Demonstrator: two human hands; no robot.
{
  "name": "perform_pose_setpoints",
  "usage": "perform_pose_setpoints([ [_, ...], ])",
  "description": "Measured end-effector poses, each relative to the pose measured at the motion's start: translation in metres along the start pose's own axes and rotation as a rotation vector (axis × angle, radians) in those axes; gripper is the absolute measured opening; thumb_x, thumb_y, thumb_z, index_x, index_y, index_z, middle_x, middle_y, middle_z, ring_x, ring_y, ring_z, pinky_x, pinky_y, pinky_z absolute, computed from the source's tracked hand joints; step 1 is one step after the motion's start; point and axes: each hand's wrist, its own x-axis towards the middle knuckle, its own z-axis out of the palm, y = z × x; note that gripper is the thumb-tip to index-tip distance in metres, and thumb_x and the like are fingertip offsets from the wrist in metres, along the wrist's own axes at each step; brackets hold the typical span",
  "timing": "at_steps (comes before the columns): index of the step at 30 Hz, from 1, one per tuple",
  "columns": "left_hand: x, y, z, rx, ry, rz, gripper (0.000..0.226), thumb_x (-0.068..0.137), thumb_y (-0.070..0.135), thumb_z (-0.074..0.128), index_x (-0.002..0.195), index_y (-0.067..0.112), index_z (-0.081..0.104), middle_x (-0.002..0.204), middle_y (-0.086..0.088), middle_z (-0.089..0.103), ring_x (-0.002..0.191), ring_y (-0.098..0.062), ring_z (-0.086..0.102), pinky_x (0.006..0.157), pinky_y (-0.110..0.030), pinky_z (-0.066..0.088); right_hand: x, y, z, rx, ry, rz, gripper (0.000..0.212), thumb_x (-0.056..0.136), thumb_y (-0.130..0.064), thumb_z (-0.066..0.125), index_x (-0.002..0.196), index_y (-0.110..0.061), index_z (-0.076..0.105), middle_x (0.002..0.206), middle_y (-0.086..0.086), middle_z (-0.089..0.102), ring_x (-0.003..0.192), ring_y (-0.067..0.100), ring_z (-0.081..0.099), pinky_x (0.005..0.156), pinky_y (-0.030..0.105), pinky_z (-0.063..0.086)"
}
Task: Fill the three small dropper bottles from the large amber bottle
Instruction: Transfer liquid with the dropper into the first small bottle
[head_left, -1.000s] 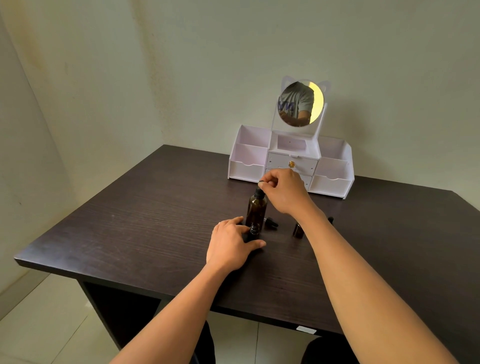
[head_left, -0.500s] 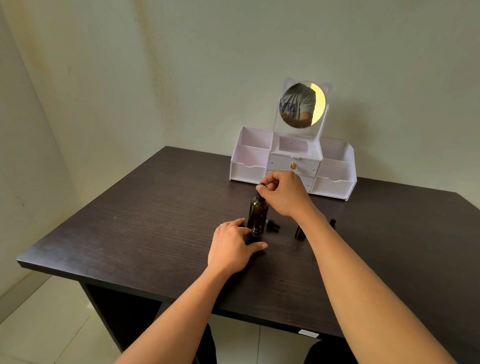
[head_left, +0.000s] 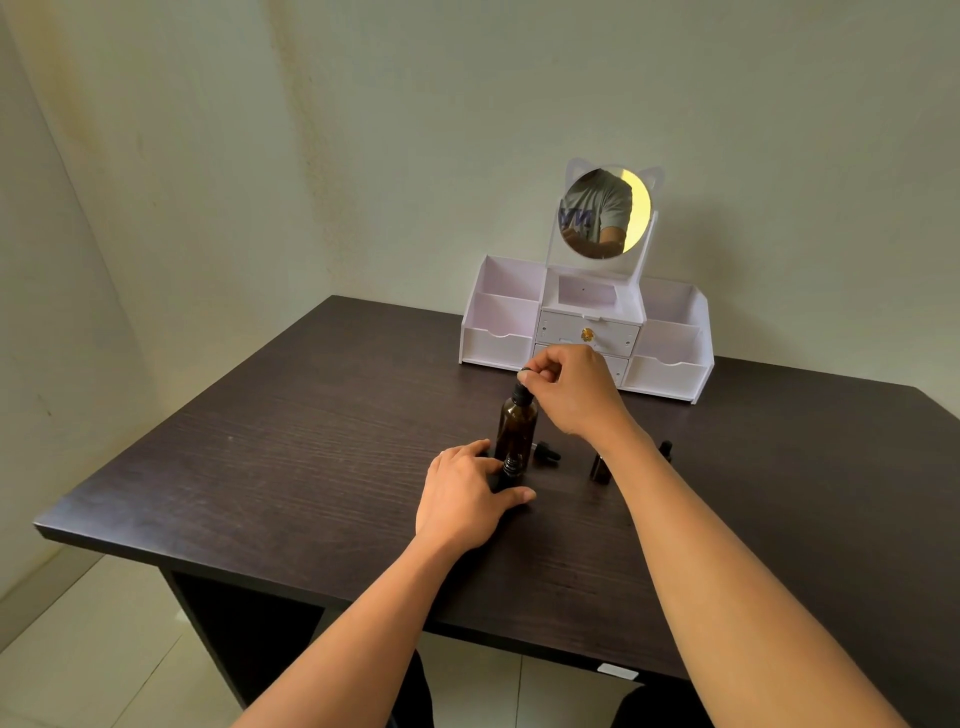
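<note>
The large amber bottle (head_left: 514, 423) stands upright in the middle of the dark table (head_left: 311, 447). My right hand (head_left: 569, 392) pinches the black dropper top at its neck. Just in front of it, my left hand (head_left: 465, 493) grips a small dropper bottle (head_left: 510, 467) whose open threaded neck shows above my fingers. A black dropper cap (head_left: 545, 453) lies on the table right of the large bottle. A second small amber bottle (head_left: 600, 467) stands beside my right forearm. Another small dark piece (head_left: 665, 448) shows beyond that forearm, partly hidden.
A white vanity organizer (head_left: 587, 332) with drawers and a round cat-ear mirror (head_left: 605, 212) stands at the table's back edge against the wall. The table's front edge (head_left: 260, 571) drops to a tiled floor.
My right hand has lifted slightly at the large bottle's top. The left hand stays on the small bottle. The camera view shifted a little.
</note>
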Motion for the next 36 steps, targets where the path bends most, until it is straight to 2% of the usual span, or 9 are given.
perform_pose_setpoints([
  [15, 0.0, -0.001, 0.001, 0.002, 0.003, 0.001, 0.061, 0.082, 0.069, 0.064, 0.13, 0.03, 0.066, 0.157, 0.005, 0.041, 0.145, -0.02, 0.032, 0.119, -0.044, 0.028, -0.002, -0.003, -0.002, 0.065, -0.005, 0.037, 0.005, 0.09, -0.02, 0.07, 0.091, -0.015, 0.072, 0.067, -0.008, 0.057, 0.062, 0.003, 0.053, 0.063, 0.015, 0.04],
  [19, 0.001, -0.001, 0.001, 0.002, 0.002, 0.001, 0.062, 0.082, 0.069, 0.064, 0.13, 0.031, 0.066, 0.157, 0.005, 0.041, 0.145, -0.02, 0.033, 0.119, -0.044, 0.029, -0.002, -0.004, -0.005, 0.11, -0.02, 0.068, 0.014, 0.088, -0.025, 0.073, 0.098, -0.015, 0.07, 0.071, -0.004, 0.059, 0.065, 0.006, 0.055, 0.066, 0.017, 0.045],
  [23, 0.002, -0.003, 0.002, -0.006, 0.003, 0.008, 0.061, 0.081, 0.07, 0.064, 0.128, 0.032, 0.067, 0.156, 0.005, 0.042, 0.145, -0.021, 0.033, 0.118, -0.044, 0.03, -0.002, -0.005, -0.005, 0.085, -0.034, 0.064, 0.019, 0.09, -0.023, 0.071, 0.104, -0.01, 0.074, 0.068, -0.008, 0.057, 0.064, 0.003, 0.054, 0.066, 0.016, 0.042],
  [30, 0.002, -0.003, 0.003, -0.009, 0.011, 0.004, 0.061, 0.08, 0.071, 0.065, 0.127, 0.031, 0.068, 0.156, 0.006, 0.043, 0.144, -0.019, 0.035, 0.118, -0.042, 0.03, 0.002, -0.015, -0.024, 0.191, 0.141, 0.031, 0.021, 0.09, -0.025, 0.071, 0.106, -0.012, 0.075, 0.073, -0.011, 0.059, 0.066, 0.002, 0.054, 0.065, 0.011, 0.04],
  [32, 0.003, -0.004, 0.003, -0.015, 0.015, 0.012, 0.061, 0.079, 0.073, 0.064, 0.125, 0.033, 0.07, 0.154, 0.006, 0.044, 0.142, -0.019, 0.037, 0.117, -0.041, 0.032, 0.003, -0.019, -0.036, 0.242, 0.205, 0.007, 0.019, 0.09, -0.026, 0.071, 0.104, -0.013, 0.075, 0.074, -0.011, 0.061, 0.068, 0.004, 0.057, 0.066, 0.016, 0.046],
  [34, 0.003, -0.004, 0.003, -0.015, 0.018, 0.015, 0.061, 0.078, 0.073, 0.064, 0.123, 0.033, 0.071, 0.153, 0.007, 0.046, 0.141, -0.019, 0.039, 0.116, -0.041, 0.033, 0.004, -0.022, -0.047, 0.313, 0.284, -0.01, 0.013, 0.089, -0.027, 0.072, 0.098, -0.017, 0.076, 0.076, -0.012, 0.065, 0.07, 0.005, 0.06, 0.068, 0.027, 0.054],
  [36, 0.002, -0.003, 0.002, -0.012, 0.018, 0.014, 0.06, 0.079, 0.071, 0.065, 0.124, 0.032, 0.07, 0.154, 0.006, 0.045, 0.141, -0.019, 0.038, 0.117, -0.041, 0.031, 0.002, -0.025, -0.058, 0.397, 0.355, -0.016, 0.003, 0.089, -0.025, 0.072, 0.088, -0.026, 0.074, 0.074, -0.016, 0.068, 0.068, 0.002, 0.061, 0.069, 0.03, 0.057],
])
